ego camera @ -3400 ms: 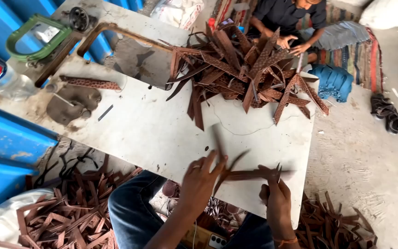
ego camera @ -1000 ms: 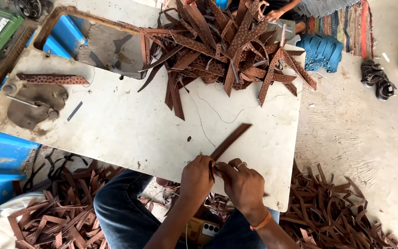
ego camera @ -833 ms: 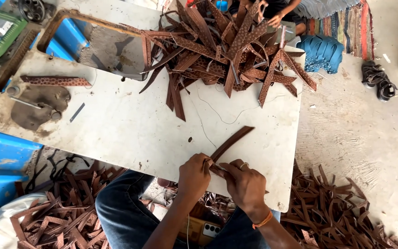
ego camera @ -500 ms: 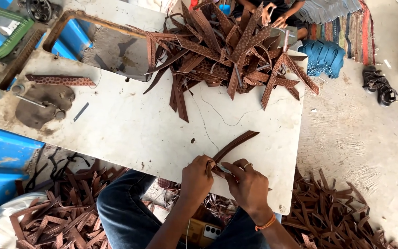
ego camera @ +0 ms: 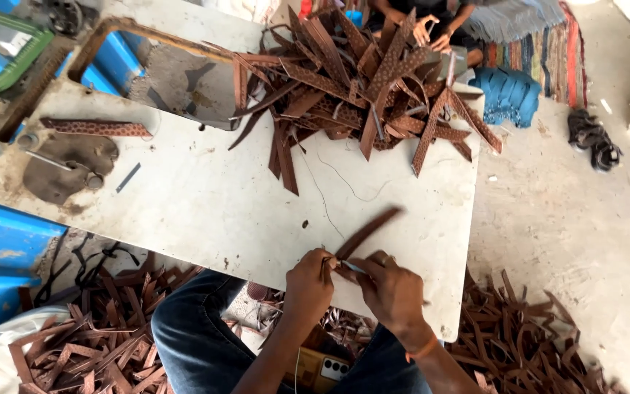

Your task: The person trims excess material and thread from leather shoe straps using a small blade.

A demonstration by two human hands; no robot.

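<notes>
At the near edge of the white table point(ego camera: 184, 204), the left hand point(ego camera: 309, 286) and right hand point(ego camera: 394, 292) are pinching one brown leather strip point(ego camera: 370, 230), apparently trimming its end; finishing calls for steady fingers. The strip pile point(ego camera: 373, 87) is lying at the table's far edge.

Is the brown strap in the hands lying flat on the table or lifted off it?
Mostly flat. The brown strap lies along the white table, its near end pinched between the left hand and right hand.
</notes>
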